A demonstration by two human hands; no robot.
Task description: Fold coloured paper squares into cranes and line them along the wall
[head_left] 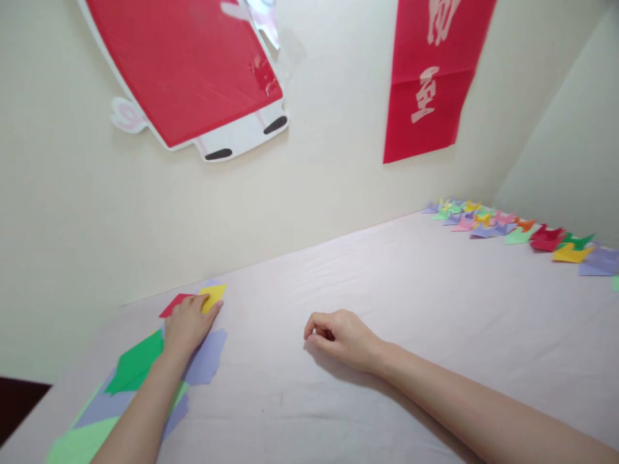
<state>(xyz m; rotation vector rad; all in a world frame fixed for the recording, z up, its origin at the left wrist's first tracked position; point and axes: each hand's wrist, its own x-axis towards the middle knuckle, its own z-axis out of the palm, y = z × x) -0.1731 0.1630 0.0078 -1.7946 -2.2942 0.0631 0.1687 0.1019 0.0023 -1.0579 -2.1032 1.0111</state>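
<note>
My left hand is on a yellow sheet of paper at the left of the cloth-covered surface, thumb at its right edge and fingers curled on its left side. Beneath and beside that hand lie a red sheet and a lavender sheet. My left forearm partly hides a green sheet and more loose sheets. Near the middle, my right hand rests on the cloth, loosely curled with thumb against fingers; nothing shows in it.
Along the right back edge stand several folded coloured paper pieces in rows. Behind the pale cloth rises a wall with a red cartoon decoration and a red banner. Light green sheets lie at the lower left.
</note>
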